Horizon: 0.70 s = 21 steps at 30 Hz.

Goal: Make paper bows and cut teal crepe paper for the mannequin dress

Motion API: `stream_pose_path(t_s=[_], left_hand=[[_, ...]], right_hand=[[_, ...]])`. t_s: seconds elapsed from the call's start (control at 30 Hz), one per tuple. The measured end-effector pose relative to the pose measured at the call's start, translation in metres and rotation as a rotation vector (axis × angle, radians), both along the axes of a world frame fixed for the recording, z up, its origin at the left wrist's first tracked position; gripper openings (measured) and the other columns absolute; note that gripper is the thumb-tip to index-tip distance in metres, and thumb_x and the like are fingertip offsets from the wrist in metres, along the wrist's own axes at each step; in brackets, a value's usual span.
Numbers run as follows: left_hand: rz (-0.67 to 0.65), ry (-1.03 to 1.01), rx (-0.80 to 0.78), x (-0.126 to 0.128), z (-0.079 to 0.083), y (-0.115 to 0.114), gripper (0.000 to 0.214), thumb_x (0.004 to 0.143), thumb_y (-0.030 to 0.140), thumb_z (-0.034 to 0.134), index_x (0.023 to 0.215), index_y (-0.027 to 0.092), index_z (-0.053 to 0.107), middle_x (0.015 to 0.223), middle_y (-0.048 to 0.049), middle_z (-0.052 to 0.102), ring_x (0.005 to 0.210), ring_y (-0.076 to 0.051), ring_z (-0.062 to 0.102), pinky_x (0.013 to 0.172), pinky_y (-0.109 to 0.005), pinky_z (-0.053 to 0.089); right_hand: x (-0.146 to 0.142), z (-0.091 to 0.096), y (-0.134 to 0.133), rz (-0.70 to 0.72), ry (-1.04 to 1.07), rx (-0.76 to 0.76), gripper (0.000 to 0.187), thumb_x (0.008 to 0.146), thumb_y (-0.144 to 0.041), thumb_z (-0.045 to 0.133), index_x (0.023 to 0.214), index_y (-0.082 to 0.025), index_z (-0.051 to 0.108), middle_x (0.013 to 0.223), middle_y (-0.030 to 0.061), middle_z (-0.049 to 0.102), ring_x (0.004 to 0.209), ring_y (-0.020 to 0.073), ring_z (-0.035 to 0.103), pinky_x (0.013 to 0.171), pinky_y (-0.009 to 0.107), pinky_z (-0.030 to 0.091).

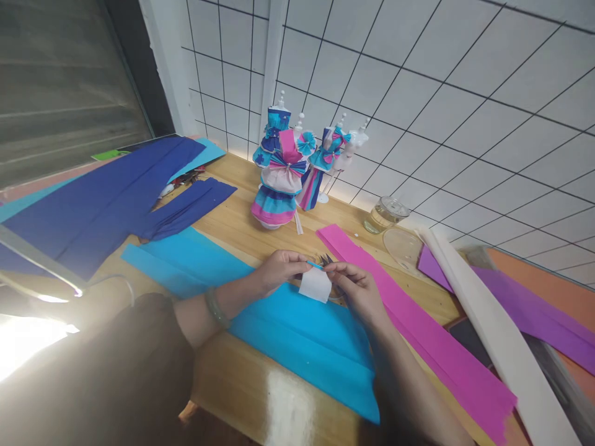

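Between my two hands hangs a small white piece of crepe paper (315,286) with a narrow blue strip (315,265) along its top edge. My left hand (281,271) pinches the left end of that edge between thumb and fingers. At the right end, my right hand (356,286) pinches it in the same way. Both hands are over a large blue crepe paper sheet (297,344) lying on the wooden table. Just behind the fingertips, dark scissor-like tips (326,259) show; the rest of that tool is mostly hidden.
Small dress forms in paper dresses (281,179) stand at the back, beside a lidded glass jar (385,214). Pink paper (418,322), white paper (502,334) and purple paper (534,303) lie at right. Dark blue paper (106,192) covers the left side near a bright lamp (28,341).
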<state>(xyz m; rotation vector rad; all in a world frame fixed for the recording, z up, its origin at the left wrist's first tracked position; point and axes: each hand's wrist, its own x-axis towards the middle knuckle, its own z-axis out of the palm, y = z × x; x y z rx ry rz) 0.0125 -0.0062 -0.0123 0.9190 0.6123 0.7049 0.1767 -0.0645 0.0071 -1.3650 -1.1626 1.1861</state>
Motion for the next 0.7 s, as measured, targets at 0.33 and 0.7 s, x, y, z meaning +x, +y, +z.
stream_pose_path(t_s=[0.33,0.7], left_hand=[[0.011,-0.013,-0.009,0.0004,-0.0009,-0.0002,0.019,0.059,0.026,0.070,0.068,0.010,0.063,0.066,-0.0032,0.063,0.062,-0.012,0.056,0.063,-0.025,0.042],[-0.009,-0.090,-0.036,-0.0022,0.0026,0.0001,0.027,0.067,0.037,0.063,0.069,0.010,0.062,0.063,-0.0047,0.061,0.062,-0.014,0.056,0.059,-0.025,0.043]], right_hand=[[0.0005,-0.0008,0.0002,-0.008,0.024,0.010,0.019,0.067,-0.036,0.063,0.073,-0.018,0.063,0.054,-0.0015,0.053,0.043,0.0078,0.042,0.042,0.020,0.032],[0.0009,-0.0020,0.0001,-0.021,-0.009,0.015,0.014,0.067,-0.031,0.062,0.072,-0.018,0.064,0.052,-0.0029,0.053,0.042,0.0066,0.041,0.043,0.020,0.030]])
